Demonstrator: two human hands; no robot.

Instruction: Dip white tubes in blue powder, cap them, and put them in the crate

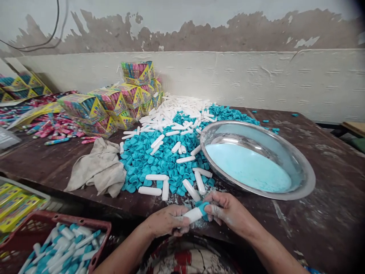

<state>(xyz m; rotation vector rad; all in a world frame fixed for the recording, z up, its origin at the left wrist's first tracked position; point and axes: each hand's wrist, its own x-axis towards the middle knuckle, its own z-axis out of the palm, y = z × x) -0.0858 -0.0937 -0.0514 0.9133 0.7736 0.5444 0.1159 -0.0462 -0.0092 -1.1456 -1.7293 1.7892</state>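
Close to the table's front edge, my left hand (169,220) pinches a short white plastic tube (193,215). My right hand (230,211) is closed on a blue cap (204,210) at the tube's right end; the fingers partly cover it, and how far it is pushed on I cannot tell. Just beyond my hands lies a heap of blue caps (159,163) with loose white tubes (154,191) on and around it. To the right of the heap, a round metal basin (306,179) holds pale blue powder (248,167).
A crumpled grey cloth (95,167) lies left of the caps. Behind it are stacked clear-wrapped boxes (82,106) and scattered coloured pens (57,129). More white tubes (182,104) pile up by the wall. At lower left, a red crate (71,219) contains capped tubes.
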